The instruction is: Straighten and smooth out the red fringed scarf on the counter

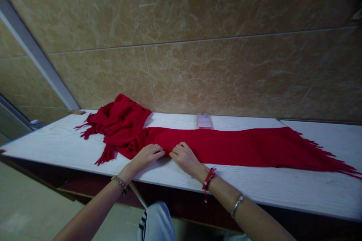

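A red fringed scarf (234, 147) lies along the white tabletop. Its right part is spread flat in a long band, with the fringe fanned out at the far right end. Toward the left the cloth is bunched into a crumpled heap, and more fringe hangs out of it. My left hand (149, 154) has its fingers closed on the scarf's near edge, beside the heap. Just to its right, my right hand (184, 156) pinches the same edge, its fingers curled. The fingertips of both hands are partly hidden.
A small blurred card or packet (204, 121) lies behind the scarf, near the marble-patterned wall (226, 75). A small brown block (77, 112) sits at the back left corner of the white table (56, 139). Dark open shelving (93, 186) shows under the tabletop.
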Action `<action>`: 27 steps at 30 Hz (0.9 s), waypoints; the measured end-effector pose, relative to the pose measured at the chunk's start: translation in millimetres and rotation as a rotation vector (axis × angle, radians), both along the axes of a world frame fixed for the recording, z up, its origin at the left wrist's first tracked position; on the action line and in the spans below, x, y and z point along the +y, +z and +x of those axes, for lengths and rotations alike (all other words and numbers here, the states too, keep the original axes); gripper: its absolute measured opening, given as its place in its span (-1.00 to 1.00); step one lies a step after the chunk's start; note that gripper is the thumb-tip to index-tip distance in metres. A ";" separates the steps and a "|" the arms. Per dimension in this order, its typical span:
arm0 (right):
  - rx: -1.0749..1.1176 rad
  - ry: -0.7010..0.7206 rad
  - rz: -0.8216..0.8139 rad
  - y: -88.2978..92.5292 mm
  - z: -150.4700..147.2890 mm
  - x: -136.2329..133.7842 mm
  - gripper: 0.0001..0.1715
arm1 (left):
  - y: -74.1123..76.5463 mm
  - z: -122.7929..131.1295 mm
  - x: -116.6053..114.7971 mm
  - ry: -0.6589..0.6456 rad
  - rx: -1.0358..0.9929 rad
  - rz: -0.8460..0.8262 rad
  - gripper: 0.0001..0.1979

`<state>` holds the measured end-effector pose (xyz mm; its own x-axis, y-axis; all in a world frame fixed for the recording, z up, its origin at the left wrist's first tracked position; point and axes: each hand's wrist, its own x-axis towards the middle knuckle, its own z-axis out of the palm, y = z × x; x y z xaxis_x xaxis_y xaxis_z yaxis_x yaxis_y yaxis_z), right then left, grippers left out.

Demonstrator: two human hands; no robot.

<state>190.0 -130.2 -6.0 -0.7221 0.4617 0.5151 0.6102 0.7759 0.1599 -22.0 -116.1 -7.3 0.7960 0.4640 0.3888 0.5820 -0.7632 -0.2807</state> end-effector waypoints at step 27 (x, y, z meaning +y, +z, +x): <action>0.052 -0.021 -0.027 -1.7 -0.4 1.3 -0.82 | 2.0 3.2 -0.9 -0.026 -0.038 -0.051 -0.80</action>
<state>189.6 -128.9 -7.7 -0.6848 0.4907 0.5388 0.6333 0.7664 0.1069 -18.8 -117.0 -5.3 0.7934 0.4630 0.3952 0.5710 -0.7911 -0.2193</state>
